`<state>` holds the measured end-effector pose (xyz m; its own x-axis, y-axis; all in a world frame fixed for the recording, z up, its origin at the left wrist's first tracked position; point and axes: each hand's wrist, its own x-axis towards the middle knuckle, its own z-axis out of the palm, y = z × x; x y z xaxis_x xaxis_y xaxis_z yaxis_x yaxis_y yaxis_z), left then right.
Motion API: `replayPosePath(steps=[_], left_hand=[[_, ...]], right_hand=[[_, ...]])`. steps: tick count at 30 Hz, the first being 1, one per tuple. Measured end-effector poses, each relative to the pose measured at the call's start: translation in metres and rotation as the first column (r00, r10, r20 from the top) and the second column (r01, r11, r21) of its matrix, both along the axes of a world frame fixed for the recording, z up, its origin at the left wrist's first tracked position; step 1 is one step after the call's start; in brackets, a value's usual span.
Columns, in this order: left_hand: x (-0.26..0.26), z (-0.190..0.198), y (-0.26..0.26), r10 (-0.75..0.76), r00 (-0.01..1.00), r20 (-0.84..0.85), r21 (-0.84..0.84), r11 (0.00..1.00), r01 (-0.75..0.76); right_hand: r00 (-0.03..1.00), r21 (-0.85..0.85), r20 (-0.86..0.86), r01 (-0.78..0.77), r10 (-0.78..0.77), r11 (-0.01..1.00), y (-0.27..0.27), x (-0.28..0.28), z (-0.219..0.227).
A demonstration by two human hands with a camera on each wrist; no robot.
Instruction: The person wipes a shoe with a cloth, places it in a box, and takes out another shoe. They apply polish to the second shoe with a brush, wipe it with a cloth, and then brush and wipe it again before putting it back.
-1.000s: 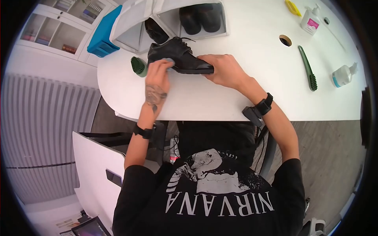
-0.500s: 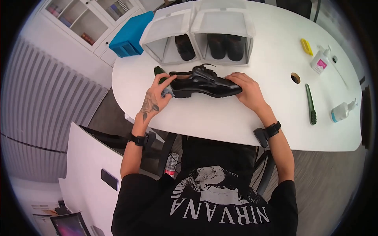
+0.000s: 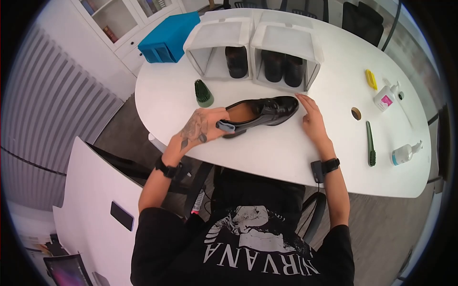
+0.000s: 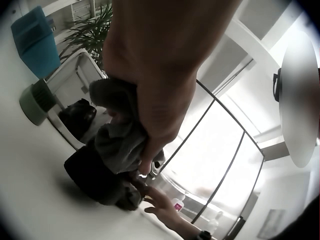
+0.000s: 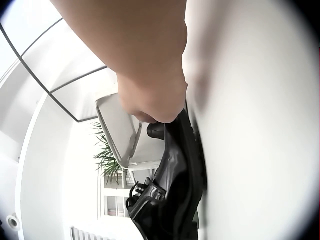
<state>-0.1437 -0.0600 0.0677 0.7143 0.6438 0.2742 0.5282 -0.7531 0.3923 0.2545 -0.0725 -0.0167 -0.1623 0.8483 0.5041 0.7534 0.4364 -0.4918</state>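
Observation:
A glossy black lace-up shoe (image 3: 273, 110) stands on the white table, its tan insole showing, toe to the right. At its heel my left hand (image 3: 204, 125) holds a folded grey-blue cloth (image 3: 226, 126). That cloth (image 4: 120, 145) hangs in dark folds from the fingers in the left wrist view, over the shoe's heel end. My right hand (image 3: 313, 120) is beside the toe, fingers fairly straight, fingertips right at its edge. In the right wrist view the shoe (image 5: 172, 185) runs down from under the right hand (image 5: 152, 95), whose fingertips are hidden.
Behind the shoe are two pale shoe boxes (image 3: 286, 37) with dark shoes inside. A green brush (image 3: 203, 94) stands bristles up near the left hand. To the right lie a long-handled green brush (image 3: 370, 143), pump bottles (image 3: 384, 97) and a yellow object (image 3: 370, 79).
The shoe, tilted up earlier, came down onto the table, then turned so its opening faces up more. The left hand moved over the heel with the cloth; the right hand's fingers straightened beside the toe.

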Motion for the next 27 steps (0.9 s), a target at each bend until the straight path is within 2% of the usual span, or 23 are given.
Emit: replayPosePath(steps=[3, 4, 6, 11, 18, 21, 25, 27], left_hand=[[-0.003, 0.022, -0.033, 0.172, 0.974, 0.146, 0.003, 0.985, -0.175], [-0.009, 0.027, -0.040, 0.178, 0.964, 0.199, 0.029, 0.982, -0.187], [-0.018, 0.043, -0.059, 0.296, 0.931, 0.216, 0.055, 0.948, -0.314], [-0.020, 0.069, -0.064, 0.531, 0.825, 0.194, 0.173, 0.809, -0.561], [-0.010, 0.053, -0.011, 0.637, 0.748, 0.184, 0.313, 0.683, -0.659], [-0.010, 0.038, 0.033, 0.636, 0.749, 0.185, 0.382, 0.656, -0.651], [0.002, 0.023, 0.082, 0.685, 0.714, 0.148, 0.375, 0.629, -0.681], [0.005, 0.012, 0.108, 0.651, 0.739, 0.175, 0.395, 0.641, -0.658]], right_hand=[[0.994, -0.062, -0.091, 0.058, -0.064, 0.996, -0.005, 0.004, -0.010], [0.990, -0.089, -0.120, 0.058, -0.068, 0.994, -0.005, 0.003, -0.009], [0.985, -0.135, -0.147, 0.067, -0.087, 0.989, -0.005, 0.002, -0.007], [0.993, -0.070, -0.117, 0.014, -0.022, 0.997, -0.007, -0.005, -0.007], [0.992, -0.020, -0.125, -0.020, 0.017, 1.000, -0.007, -0.004, -0.010], [0.993, -0.024, -0.114, -0.029, 0.026, 0.999, -0.006, -0.005, -0.011], [0.990, -0.037, -0.138, -0.040, 0.034, 0.998, -0.008, -0.004, -0.010], [0.993, 0.016, -0.108, -0.040, 0.041, 0.999, -0.003, -0.002, -0.010]])
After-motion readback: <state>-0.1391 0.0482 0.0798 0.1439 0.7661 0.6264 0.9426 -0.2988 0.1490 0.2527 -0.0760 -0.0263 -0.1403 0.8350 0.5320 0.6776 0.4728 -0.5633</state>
